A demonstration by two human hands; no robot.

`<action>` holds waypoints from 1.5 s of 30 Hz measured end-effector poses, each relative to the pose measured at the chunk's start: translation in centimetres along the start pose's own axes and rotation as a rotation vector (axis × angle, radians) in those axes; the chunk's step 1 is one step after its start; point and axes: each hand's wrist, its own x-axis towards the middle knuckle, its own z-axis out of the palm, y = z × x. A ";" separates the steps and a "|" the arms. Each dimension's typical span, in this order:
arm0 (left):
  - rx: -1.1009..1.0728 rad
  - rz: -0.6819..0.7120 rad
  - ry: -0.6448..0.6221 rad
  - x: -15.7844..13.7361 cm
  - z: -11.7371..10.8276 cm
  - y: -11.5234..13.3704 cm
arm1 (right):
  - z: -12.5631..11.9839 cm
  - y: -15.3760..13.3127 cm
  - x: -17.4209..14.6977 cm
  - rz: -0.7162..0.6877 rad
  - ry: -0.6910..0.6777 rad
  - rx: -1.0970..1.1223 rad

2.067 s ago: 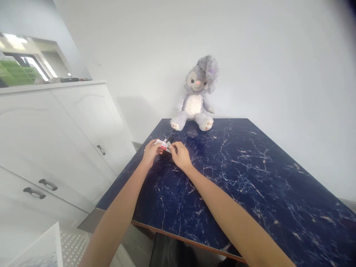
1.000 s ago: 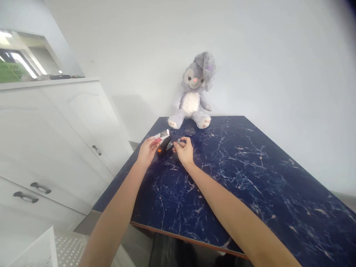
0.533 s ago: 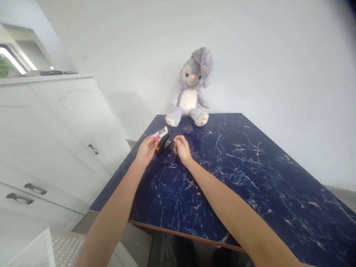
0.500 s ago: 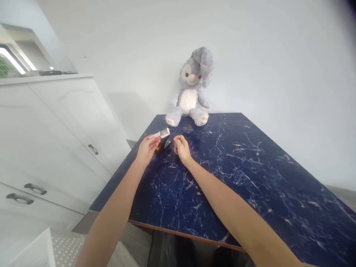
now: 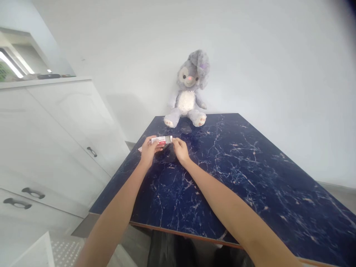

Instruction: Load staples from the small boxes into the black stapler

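Observation:
My left hand (image 5: 149, 150) is closed around a small white-and-red box (image 5: 159, 140), held nearly level above the table. The box's right end shows a grey inner part with a white edge. My right hand (image 5: 180, 150) has its fingers pinched together at that right end, touching or almost touching it; what they hold, if anything, is hidden. Under the box, a small dark object (image 5: 166, 147) shows only in part, mostly covered by the box and my left fingers. A pale, red-marked corner pokes out left of my left hand; I cannot tell what it belongs to.
Both hands are over a dark blue marble-patterned table (image 5: 236, 178). A grey plush toy (image 5: 187, 92) sits at its back edge against the wall. White cabinets (image 5: 55, 137) with dark handles stand to the left.
The box has turned from slanted to nearly level and come down over the dark object, which showed black and orange before. My right fingers now meet the box's right end.

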 end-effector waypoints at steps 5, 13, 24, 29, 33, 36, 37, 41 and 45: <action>0.105 0.045 -0.048 -1.1 1.0 0.5 | 0.2 -0.5 -0.3 -0.094 -0.048 -0.057; 0.148 0.078 -0.097 -1.5 1.2 -0.3 | 0.1 -0.8 -0.5 -0.102 -0.059 -0.063; 0.181 0.062 -0.086 -2.0 1.5 0.0 | 0.3 -0.4 -0.4 0.058 -0.157 0.118; 0.145 0.128 -0.031 -1.7 1.2 -0.1 | 0.4 -0.4 -0.3 0.102 -0.178 0.147; 0.190 0.167 -0.034 -1.6 1.1 0.2 | 0.3 -0.5 -0.3 0.119 -0.200 0.190; 0.222 0.161 0.020 -1.6 1.1 0.3 | 0.2 -0.6 -0.4 0.098 -0.193 0.204; 0.236 0.162 0.033 -1.7 1.1 0.3 | 0.2 -0.6 -0.4 0.081 -0.187 0.193; 0.279 0.185 0.020 -1.7 1.2 0.3 | 0.1 -0.8 -0.6 0.037 -0.174 0.122; 0.286 0.193 -0.010 -1.6 1.1 0.3 | 0.0 -0.9 -0.5 0.080 -0.186 0.131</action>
